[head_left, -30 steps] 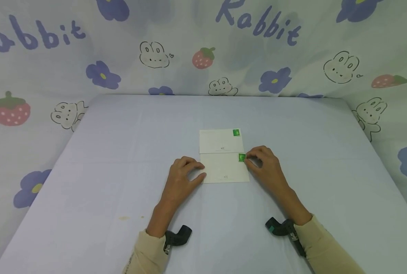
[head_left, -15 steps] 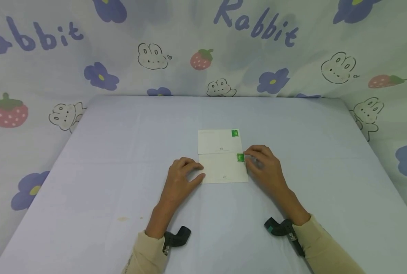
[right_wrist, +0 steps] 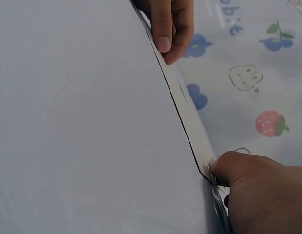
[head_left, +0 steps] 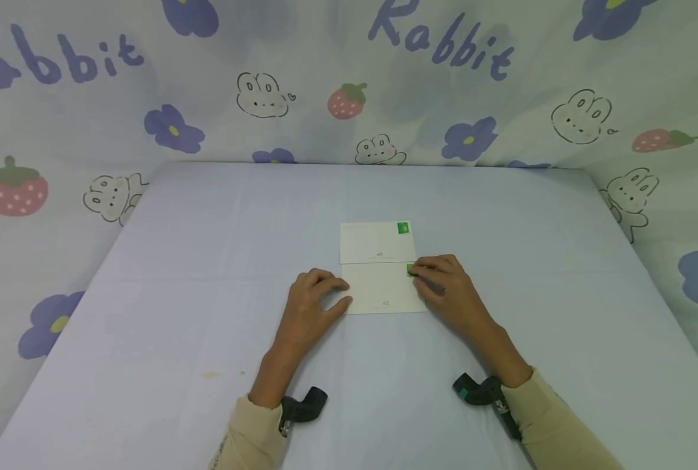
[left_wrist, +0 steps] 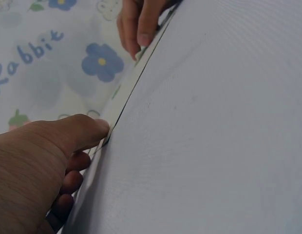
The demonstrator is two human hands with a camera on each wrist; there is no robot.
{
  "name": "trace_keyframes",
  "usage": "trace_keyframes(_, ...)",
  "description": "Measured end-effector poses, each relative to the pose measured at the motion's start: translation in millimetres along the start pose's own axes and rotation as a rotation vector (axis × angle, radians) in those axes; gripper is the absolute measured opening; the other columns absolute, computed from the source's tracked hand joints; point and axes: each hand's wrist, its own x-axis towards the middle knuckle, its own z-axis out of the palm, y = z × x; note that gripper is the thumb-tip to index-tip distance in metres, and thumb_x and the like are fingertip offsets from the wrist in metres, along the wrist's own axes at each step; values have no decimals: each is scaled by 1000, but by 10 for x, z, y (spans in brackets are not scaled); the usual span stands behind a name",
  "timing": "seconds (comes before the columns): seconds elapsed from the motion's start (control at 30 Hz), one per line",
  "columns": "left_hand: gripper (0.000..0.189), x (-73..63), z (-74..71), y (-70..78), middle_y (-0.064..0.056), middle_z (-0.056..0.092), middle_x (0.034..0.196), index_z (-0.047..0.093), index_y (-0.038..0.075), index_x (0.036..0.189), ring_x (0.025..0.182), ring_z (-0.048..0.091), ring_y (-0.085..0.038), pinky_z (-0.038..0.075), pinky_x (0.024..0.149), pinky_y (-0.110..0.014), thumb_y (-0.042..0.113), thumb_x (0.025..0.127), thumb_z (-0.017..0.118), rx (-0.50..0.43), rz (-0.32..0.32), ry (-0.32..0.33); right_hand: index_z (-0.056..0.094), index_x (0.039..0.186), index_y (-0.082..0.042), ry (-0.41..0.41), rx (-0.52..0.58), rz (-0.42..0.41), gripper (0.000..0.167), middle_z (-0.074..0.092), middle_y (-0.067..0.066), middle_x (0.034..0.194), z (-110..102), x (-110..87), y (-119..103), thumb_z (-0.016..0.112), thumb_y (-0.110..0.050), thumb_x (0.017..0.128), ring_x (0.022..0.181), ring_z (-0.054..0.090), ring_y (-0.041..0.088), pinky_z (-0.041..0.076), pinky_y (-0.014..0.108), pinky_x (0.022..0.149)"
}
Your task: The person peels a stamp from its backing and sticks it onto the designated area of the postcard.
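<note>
Two cream paper rectangles, envelopes or postcards, lie flat and meet edge to edge. The far one (head_left: 372,243) bears a green stamp (head_left: 404,228) at its upper right corner. On the near one (head_left: 378,287), another green stamp (head_left: 409,268) sits at the same corner, partly covered by fingertips. My left hand (head_left: 310,303) rests with thumb and fingers apart at the near paper's left edge. My right hand (head_left: 457,290) touches the near stamp with its bent fingers, the thumb just below on the paper's right edge. In the left wrist view, both hands (left_wrist: 143,24) meet the paper.
A white cloth covers the table (head_left: 208,222), with small yellowish stains (head_left: 211,375) at the front left. Behind and beside it hangs a curtain (head_left: 302,59) printed with rabbits, flowers and strawberries. Black wrist cameras (head_left: 304,406) sit near both cuffs.
My right fingertips have moved left from beside the near stamp onto it, covering most of it. The left hand and both papers stay in place.
</note>
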Motion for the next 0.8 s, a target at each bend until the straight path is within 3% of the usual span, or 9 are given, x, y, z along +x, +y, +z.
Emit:
trace_keyframes(0.3, 20, -17, -7, 2, -5, 62, 100, 75, 10, 96, 91, 53, -26, 44, 81, -41, 10, 79, 86, 10, -5, 0, 76, 109, -5, 103, 7, -8, 22, 66, 3, 119, 11, -1, -14, 73, 2, 88, 114, 52, 23, 45, 32, 97)
trace_keyframes(0.5, 21, -17, -5, -1, -6, 62, 100, 75, 9, 96, 90, 53, -26, 44, 80, -41, 10, 78, 87, 5, 17, 10, 77, 109, -6, 78, 20, -14, 22, 66, 4, 118, 13, -11, 2, 74, 0, 88, 115, 52, 22, 45, 32, 97)
trace_keyframes(0.8, 21, -3, -3, -13, -6, 62, 99, 75, 9, 96, 89, 53, -26, 44, 80, -41, 10, 79, 87, -2, 31, 12, 77, 107, -4, 11, -39, -109, 21, 68, 10, 115, 21, 2, 48, 77, -1, 86, 112, 52, 29, 44, 44, 94)
